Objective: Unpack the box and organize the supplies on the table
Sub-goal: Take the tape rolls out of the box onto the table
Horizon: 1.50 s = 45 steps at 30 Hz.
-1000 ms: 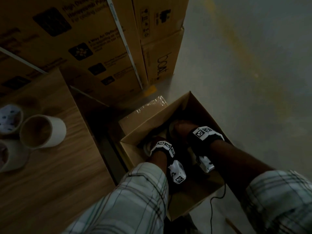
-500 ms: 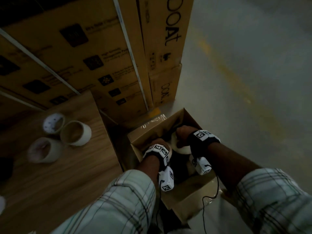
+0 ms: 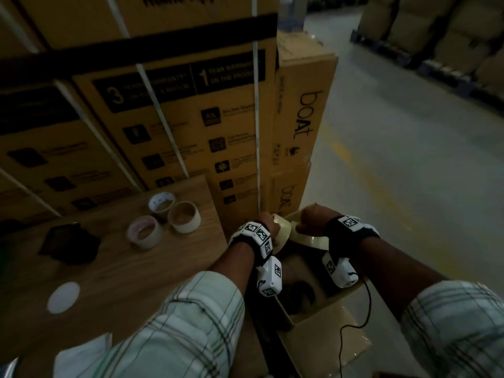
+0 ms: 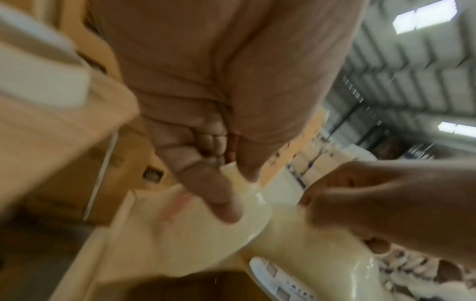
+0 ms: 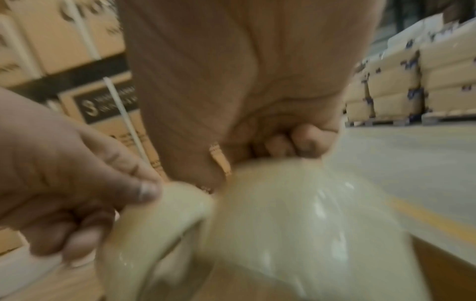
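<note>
Above the open cardboard box point(image 3: 313, 332), which stands right of the wooden table point(image 3: 122, 282), each hand holds a cream tape roll. My left hand point(image 3: 266, 221) grips one roll point(image 3: 281, 231); in the left wrist view its thumb point(image 4: 213, 195) presses the roll's point(image 4: 195, 234) side. My right hand point(image 3: 313, 217) grips the other roll point(image 3: 309, 238), its fingers point(image 5: 306, 140) curled over the roll's point(image 5: 296, 215) top edge. The two rolls touch or nearly touch. Something dark lies in the box's bottom.
Three tape rolls point(image 3: 161, 204) point(image 3: 184, 216) point(image 3: 143, 231) stand together on the table's far right. A black object point(image 3: 69, 245) and a white disc point(image 3: 63, 297) lie further left. Stacked cartons point(image 3: 174, 118) rise behind the table and box. Bare concrete floor point(image 3: 409, 173) lies to the right.
Both hands have risen out of the box, each with a tape roll, and now sit above its far rim. The head view has tilted up.
</note>
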{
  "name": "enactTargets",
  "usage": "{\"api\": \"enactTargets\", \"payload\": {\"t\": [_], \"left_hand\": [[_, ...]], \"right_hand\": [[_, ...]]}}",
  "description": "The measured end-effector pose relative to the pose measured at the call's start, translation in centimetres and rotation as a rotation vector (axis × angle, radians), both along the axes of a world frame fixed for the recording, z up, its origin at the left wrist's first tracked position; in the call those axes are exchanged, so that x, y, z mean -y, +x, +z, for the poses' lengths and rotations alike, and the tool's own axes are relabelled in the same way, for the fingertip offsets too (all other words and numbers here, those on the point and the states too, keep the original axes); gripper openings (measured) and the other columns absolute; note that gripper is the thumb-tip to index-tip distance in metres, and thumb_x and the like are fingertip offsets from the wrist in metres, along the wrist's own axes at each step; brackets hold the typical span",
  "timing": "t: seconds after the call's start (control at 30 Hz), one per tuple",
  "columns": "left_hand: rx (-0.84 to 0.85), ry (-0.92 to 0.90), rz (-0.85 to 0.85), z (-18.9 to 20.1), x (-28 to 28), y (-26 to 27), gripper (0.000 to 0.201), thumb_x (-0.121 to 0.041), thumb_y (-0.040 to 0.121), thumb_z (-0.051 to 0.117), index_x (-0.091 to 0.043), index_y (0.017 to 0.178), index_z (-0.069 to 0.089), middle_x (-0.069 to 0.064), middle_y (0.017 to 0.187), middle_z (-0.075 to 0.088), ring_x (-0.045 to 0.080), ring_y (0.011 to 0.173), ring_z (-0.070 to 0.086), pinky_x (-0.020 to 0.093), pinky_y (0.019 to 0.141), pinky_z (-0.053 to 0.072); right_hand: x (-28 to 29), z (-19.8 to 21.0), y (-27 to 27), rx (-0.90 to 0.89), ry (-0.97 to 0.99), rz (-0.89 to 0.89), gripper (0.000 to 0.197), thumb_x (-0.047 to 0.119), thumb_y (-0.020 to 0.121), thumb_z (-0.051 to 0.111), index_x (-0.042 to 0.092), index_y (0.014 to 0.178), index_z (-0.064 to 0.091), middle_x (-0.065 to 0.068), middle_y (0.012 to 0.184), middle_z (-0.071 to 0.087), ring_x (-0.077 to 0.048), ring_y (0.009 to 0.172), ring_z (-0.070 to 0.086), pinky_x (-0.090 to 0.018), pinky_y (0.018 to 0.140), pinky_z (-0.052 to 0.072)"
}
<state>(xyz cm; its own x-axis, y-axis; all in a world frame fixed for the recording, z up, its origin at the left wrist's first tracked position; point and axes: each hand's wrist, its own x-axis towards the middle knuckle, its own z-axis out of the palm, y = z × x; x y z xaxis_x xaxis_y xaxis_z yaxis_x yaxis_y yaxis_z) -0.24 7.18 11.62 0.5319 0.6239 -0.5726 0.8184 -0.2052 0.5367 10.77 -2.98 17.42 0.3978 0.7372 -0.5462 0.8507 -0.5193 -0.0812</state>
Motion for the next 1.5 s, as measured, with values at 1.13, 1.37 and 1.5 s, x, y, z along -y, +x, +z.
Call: {"api": "enactTargets", "payload": {"t": [1.13, 1.37, 1.5], "left_hand": [[0.267, 0.225, 0.274, 7.0, 7.1, -12.8, 0.043, -0.027, 0.097, 0.049, -0.007, 0.135, 0.052, 0.016, 0.133, 0.058, 0.034, 0.122, 0.055, 0.040, 0.103, 0.045], [0.266, 0.111, 0.385, 2.8, 9.3, -8.1, 0.037, -0.028, 0.089, 0.050, 0.000, 0.112, 0.060, 0.025, 0.111, 0.065, 0.042, 0.101, 0.064, 0.049, 0.091, 0.053], [0.336, 0.036, 0.400, 5.5, 11.8, -9.0, 0.033, -0.020, 0.096, 0.049, 0.003, 0.118, 0.058, 0.024, 0.118, 0.064, 0.041, 0.104, 0.064, 0.044, 0.092, 0.053]], "right_hand": [[6.1, 6.4, -13.0, 0.162, 0.345, -0.002, 0.034, 0.039, 0.087, 0.048, 0.008, 0.091, 0.061, -0.011, 0.085, 0.062, -0.028, 0.075, 0.059, -0.032, 0.064, 0.048], [8.1, 4.3, -8.9, 0.130, 0.332, 0.037, 0.035, 0.039, 0.082, 0.048, 0.007, 0.084, 0.063, -0.011, 0.079, 0.061, -0.027, 0.067, 0.058, -0.027, 0.056, 0.041], [9.5, 3.4, -9.0, 0.092, 0.353, 0.059, 0.032, 0.035, 0.086, 0.050, 0.007, 0.084, 0.064, -0.014, 0.081, 0.065, -0.026, 0.066, 0.057, -0.026, 0.057, 0.040]]}}
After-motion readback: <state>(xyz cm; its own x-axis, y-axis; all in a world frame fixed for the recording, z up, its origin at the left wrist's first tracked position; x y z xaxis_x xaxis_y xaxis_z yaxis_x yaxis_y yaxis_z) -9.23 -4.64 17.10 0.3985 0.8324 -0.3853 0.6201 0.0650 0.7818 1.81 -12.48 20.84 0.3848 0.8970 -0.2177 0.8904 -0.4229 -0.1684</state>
